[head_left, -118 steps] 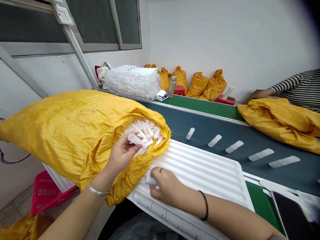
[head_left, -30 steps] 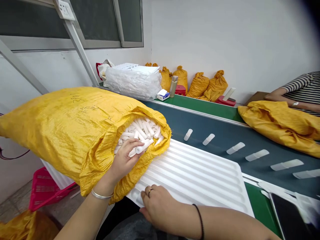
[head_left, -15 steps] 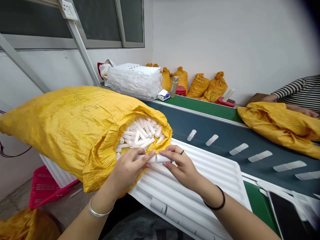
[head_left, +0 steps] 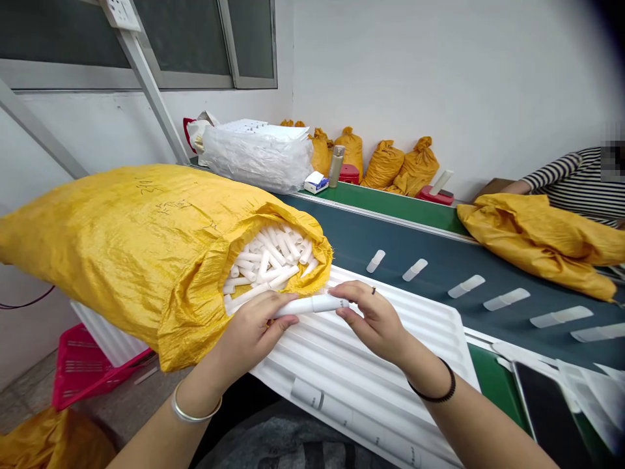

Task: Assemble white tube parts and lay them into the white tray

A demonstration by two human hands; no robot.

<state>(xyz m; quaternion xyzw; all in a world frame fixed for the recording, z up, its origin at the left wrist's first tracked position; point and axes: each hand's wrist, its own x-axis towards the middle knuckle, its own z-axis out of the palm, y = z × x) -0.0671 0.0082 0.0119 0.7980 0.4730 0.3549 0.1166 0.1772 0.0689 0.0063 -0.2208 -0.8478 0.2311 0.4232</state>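
Between my two hands lies a white plastic tube (head_left: 315,304), nearly level, with a seam around its middle and small dark print near the right end. My left hand (head_left: 249,331) is closed around the left end, thumb below. At the other end, my right hand (head_left: 374,319) pinches the tube between thumb and fingers. Just behind them, a yellow woven sack (head_left: 131,254) lies on its side, its mouth open and full of loose white tubes (head_left: 276,251). Below my hands is a white ribbed board (head_left: 375,355) with a printed whitish strip (head_left: 356,417) along its near edge.
A dark conveyor belt (head_left: 410,238) carries several spaced whitish tubes (head_left: 466,286). A phone (head_left: 554,410) lies at the lower right. Across the belt, a person in a striped sleeve (head_left: 561,172) is beside another yellow sack (head_left: 537,228). A pink basket (head_left: 81,358) is at lower left.
My hands have moved apart along the tube. The right has slid outward to its far end, and more of the tube, including the dark print, now shows.
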